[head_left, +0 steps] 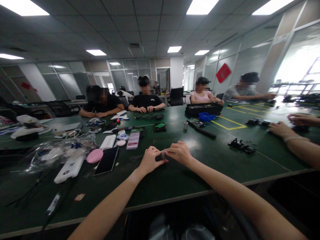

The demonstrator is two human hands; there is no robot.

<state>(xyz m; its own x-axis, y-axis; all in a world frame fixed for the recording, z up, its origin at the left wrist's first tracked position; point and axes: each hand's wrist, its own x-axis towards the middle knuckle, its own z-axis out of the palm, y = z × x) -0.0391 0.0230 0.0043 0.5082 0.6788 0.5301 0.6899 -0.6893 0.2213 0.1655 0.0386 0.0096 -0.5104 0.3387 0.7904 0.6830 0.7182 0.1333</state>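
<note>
Over the green table [205, 176], my left hand [150, 160] and my right hand [180, 153] meet at the fingertips. Between them is a small grey piece [163, 154], pinched by both hands and mostly covered by the fingers, so its exact kind cannot be made out. The left thumb points to the right beneath it. Beyond my right hand, a small pale cylinder [185, 125] stands upright on the table. A green circuit board in a dark frame [160, 127] lies farther off, straight ahead.
To the left lie a black-screened phone [107, 160], a pink round case [95, 155], a white power bank [69, 169] and plastic bags [57, 148]. Right of centre are a black bar [205, 132] and a blue tray [207, 116]. A co-worker's hands [282, 130] work at right; several people sit opposite.
</note>
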